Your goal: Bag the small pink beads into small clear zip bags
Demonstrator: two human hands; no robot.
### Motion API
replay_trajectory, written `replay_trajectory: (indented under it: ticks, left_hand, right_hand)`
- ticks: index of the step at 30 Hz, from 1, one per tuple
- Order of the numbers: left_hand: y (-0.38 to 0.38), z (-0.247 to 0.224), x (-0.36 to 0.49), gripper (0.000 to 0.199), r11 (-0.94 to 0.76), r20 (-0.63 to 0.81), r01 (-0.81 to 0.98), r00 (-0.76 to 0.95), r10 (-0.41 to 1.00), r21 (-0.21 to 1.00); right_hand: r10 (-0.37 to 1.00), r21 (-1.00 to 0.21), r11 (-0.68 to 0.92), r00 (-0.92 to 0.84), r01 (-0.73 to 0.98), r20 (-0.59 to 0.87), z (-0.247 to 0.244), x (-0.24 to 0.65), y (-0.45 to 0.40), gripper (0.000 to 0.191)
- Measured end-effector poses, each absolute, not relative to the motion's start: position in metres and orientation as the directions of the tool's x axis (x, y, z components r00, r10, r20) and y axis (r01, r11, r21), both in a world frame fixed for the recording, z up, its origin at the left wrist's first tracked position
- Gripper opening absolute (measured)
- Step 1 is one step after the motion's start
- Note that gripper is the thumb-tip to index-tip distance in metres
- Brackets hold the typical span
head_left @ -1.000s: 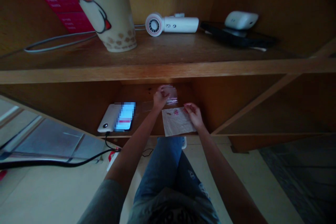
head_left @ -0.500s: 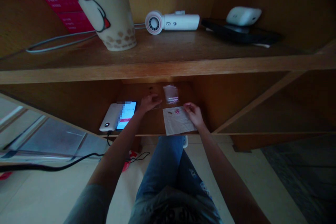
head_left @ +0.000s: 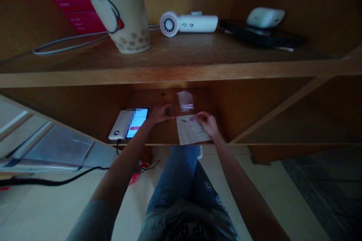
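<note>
On the lower shelf lies a white tissue point(head_left: 192, 133) with a small cluster of pink pieces point(head_left: 192, 119) and a tiny brownish piece point(head_left: 184, 121) near its upper edge. My left hand point(head_left: 160, 114), left of the tissue, has its fingers closed on what looks like a small clear plastic bag point(head_left: 169, 110), held up. My right hand point(head_left: 208, 122) is over the tissue's right side, fingertips pinched together just beside the pink pieces. Whatever the right fingertips hold is too small to make out. A stack of clear plastic bags point(head_left: 185, 101) lies behind the tissue.
A lit phone point(head_left: 137, 122) and a white power bank point(head_left: 118, 125) with a black cable point(head_left: 56, 182) sit at the left of the lower shelf. On the upper shelf stand a bubble-tea cup point(head_left: 130, 19), a white handheld fan point(head_left: 198, 23) and a white case point(head_left: 266, 17).
My left fingers have lifted the clear bag from the shelf surface, and the thumb has swung toward the tissue. My right hand has barely shifted. The whole view has moved slightly.
</note>
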State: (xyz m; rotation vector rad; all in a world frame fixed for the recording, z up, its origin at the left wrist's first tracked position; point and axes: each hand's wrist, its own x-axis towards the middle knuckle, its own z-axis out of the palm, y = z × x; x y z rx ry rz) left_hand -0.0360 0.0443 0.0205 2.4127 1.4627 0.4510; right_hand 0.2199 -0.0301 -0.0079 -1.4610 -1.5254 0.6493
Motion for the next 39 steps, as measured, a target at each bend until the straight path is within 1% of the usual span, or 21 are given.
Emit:
replay_trajectory:
  ticks: [4,7,10,15,20,23,26,30,34,39]
  left_hand:
    - [0.043,0.02,-0.036,0.077,-0.456,0.144,0.777,0.44,0.886,0.434]
    - [0.042,0.018,-0.034,0.081,-0.471,0.135,0.753,0.465,0.875,0.459]
    - [0.039,0.018,-0.029,0.075,-0.492,0.136,0.725,0.493,0.859,0.482]
    - [0.028,0.025,-0.014,0.06,-0.58,0.186,0.626,0.58,0.793,0.521]
    - [0.015,0.025,0.0,0.056,-0.612,0.239,0.545,0.603,0.761,0.573]
    - [0.011,0.02,0.007,0.057,-0.617,0.266,0.53,0.593,0.76,0.581]
    - [0.007,0.016,0.013,0.06,-0.617,0.268,0.541,0.588,0.763,0.571]
    - [0.002,0.013,0.02,0.063,-0.61,0.283,0.549,0.566,0.774,0.572]
    - [-0.001,0.006,0.023,0.063,-0.614,0.319,0.532,0.546,0.775,0.583]
    - [-0.002,-0.002,0.024,0.061,-0.644,0.354,0.539,0.548,0.758,0.544]
  right_hand:
    - [0.965,-0.842,0.163,0.096,0.513,0.245,-0.007,0.219,-0.031,0.014]
    - [0.965,-0.837,0.162,0.091,0.523,0.244,-0.007,0.219,-0.031,0.015]
    - [0.964,-0.828,0.173,0.08,0.534,0.253,-0.008,0.219,-0.03,0.015]
    - [0.961,-0.811,0.187,0.068,0.555,0.268,-0.009,0.22,-0.03,0.015]
    - [0.96,-0.804,0.191,0.063,0.564,0.272,-0.009,0.219,-0.03,0.015]
    - [0.962,-0.792,0.195,0.042,0.579,0.268,-0.011,0.219,-0.029,0.016]
    - [0.958,-0.748,0.227,-0.005,0.624,0.287,-0.01,0.219,-0.03,0.019]
    - [0.942,-0.651,0.297,-0.104,0.698,0.318,-0.005,0.217,-0.031,0.024]
    - [0.942,-0.562,0.294,-0.134,0.773,0.308,-0.004,0.216,-0.032,0.025]
    - [0.944,-0.539,0.288,-0.139,0.792,0.3,-0.008,0.217,-0.029,0.022]
